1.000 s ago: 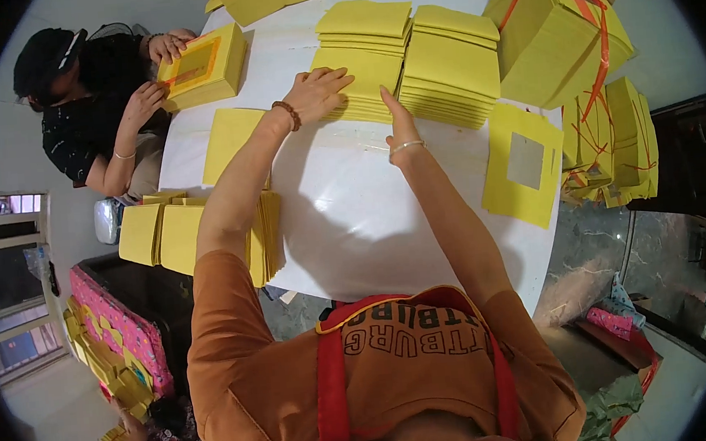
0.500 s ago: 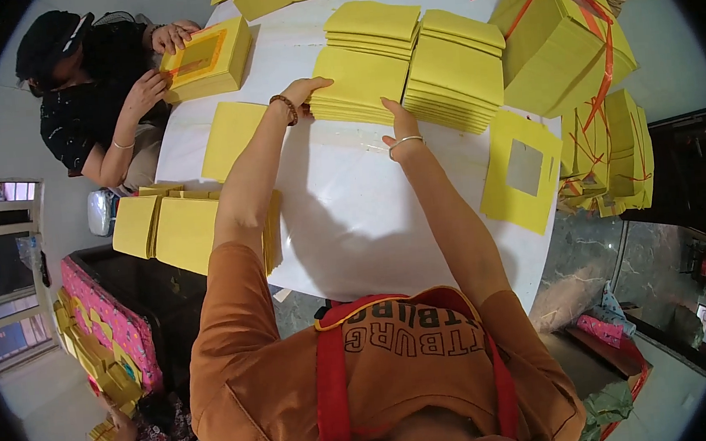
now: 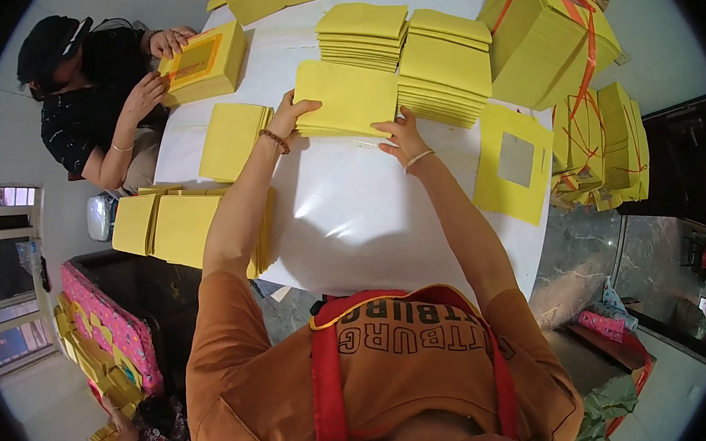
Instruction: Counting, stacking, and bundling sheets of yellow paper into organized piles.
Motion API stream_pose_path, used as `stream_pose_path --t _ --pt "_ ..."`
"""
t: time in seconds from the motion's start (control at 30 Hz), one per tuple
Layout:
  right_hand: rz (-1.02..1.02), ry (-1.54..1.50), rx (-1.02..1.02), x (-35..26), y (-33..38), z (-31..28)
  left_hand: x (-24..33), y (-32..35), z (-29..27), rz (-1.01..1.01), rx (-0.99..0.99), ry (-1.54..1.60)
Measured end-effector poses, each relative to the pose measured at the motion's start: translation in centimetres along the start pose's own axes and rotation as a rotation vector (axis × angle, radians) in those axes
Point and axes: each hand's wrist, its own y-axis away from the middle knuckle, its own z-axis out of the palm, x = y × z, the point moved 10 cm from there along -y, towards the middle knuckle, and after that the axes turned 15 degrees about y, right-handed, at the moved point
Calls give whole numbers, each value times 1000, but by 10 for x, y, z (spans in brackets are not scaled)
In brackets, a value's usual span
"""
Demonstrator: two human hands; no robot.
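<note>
Between my two hands is a stack of yellow paper pieces (image 3: 345, 92), low over the white table. My left hand (image 3: 289, 116) grips its left side, thumb on top and fingers hidden at the edge. My right hand (image 3: 404, 136) pinches the near right corner, its thumb lying on the top piece. Just behind stands another yellow stack (image 3: 361, 25), its layered edges showing. To the right, touching or very near, a further yellow stack (image 3: 443, 62) leans in overlapping layers. A flat yellow sheet with a rectangular cutout (image 3: 491, 189) lies right of my right hand.
Large bundles tied with red string (image 3: 534, 40) stand at the right. Left of my arm lie yellow stacks (image 3: 231, 143) at the white table's (image 3: 354, 237) edge. Across the left side, a co-worker (image 3: 82, 101) handles a yellow block with an orange-framed top (image 3: 204, 66).
The held stack has come toward me and slightly left, away from the stack behind it. Both hands moved with it. My view has shifted slightly.
</note>
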Motion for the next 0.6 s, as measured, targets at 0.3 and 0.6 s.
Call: stream_pose_path --t 0.3,0.6 --pt "-395 52 -265 -13 84 -43 -3 81 70 211 -306 -75" --pt "-486 539 -216 50 97 -61 -107 103 69 209 -420 -531"
